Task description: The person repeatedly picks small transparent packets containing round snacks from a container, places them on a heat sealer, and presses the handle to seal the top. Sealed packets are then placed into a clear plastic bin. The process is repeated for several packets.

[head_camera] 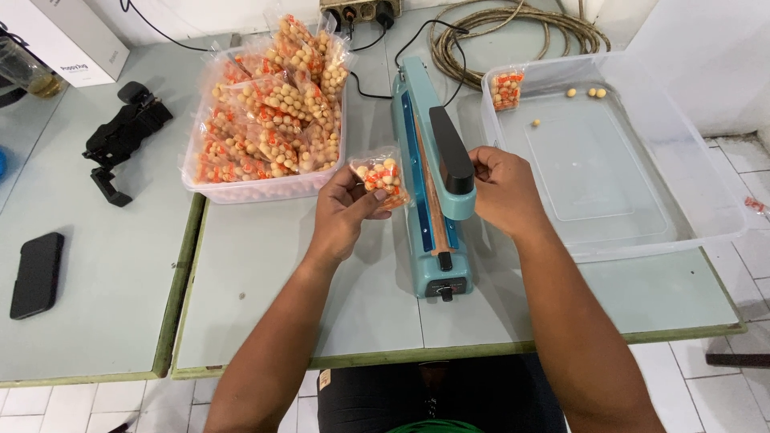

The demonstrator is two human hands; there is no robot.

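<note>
My left hand [343,210] holds a small clear bag of beige and orange snack balls [380,177], its open end lying across the bar of a teal heat sealer [427,184]. My right hand [499,191] rests beside the sealer's black handle [451,149], fingers curled near the far side of the sealing bar; whether it pinches the bag edge is hidden. The sealer's arm is raised.
A clear tub piled with several filled snack bags [269,120] stands left of the sealer. A big clear tray [609,152] on the right holds one bag [507,88] and loose balls. A coiled cable [513,36], black phone [37,274] and black clamp [120,136] lie around.
</note>
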